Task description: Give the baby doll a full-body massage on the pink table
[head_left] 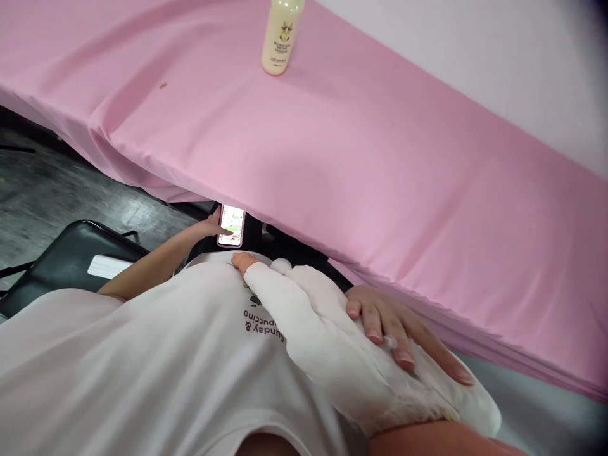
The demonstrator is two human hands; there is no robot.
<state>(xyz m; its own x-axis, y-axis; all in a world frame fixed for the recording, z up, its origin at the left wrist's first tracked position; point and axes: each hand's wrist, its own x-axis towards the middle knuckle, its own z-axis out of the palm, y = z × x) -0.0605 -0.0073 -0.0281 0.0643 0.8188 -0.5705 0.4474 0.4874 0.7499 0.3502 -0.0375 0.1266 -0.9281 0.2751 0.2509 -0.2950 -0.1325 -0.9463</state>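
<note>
A smartphone [232, 226] with a bright screen is in my left hand [213, 223], below the table's edge. The thumb lies over the screen and the other fingers are mostly hidden. A baby doll [304, 329] in white clothes leans against the front of my white shirt [156, 354]. One small bare limb end of it shows near the phone, and its orange-tan head is cut off at the bottom edge. My right hand [394, 329] lies round the doll's body with its fingers spread, holding it to me. The wrist is hidden.
A table under a pink cloth [380, 177] stands close before me. On it is a pale yellow bottle [280, 44] with a cow's head on its label. To the left is a black folding chair [71, 266] with a white label, on a grey floor [28, 183].
</note>
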